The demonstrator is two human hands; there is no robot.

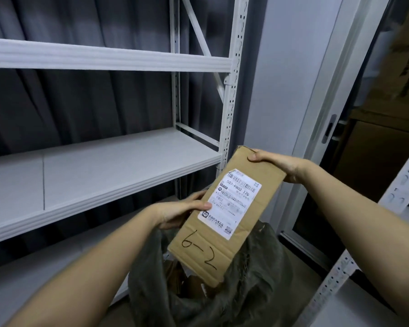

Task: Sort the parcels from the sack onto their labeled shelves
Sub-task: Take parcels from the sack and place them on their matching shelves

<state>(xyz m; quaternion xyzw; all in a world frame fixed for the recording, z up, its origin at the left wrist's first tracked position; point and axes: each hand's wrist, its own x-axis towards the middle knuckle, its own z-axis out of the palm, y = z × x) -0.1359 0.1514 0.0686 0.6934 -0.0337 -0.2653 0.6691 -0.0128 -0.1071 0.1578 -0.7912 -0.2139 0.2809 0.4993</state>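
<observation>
Both grips hold parcel [224, 208] above sack [222, 291].
Left hand [182, 212] and right hand [274, 165] tilt it, label readable: 6-2.

Dark grey curtain [80, 102], white wall [288, 67]

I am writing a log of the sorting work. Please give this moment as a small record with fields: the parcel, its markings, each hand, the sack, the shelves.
parcel: flat cardboard parcel, held above the sack
markings: white shipping label; handwritten "6-2"
left hand: left hand grips the parcel's left edge
right hand: right hand grips its far top corner
sack: dark green sack, open, more items inside
shelves: white metal shelving on the left
</observation>
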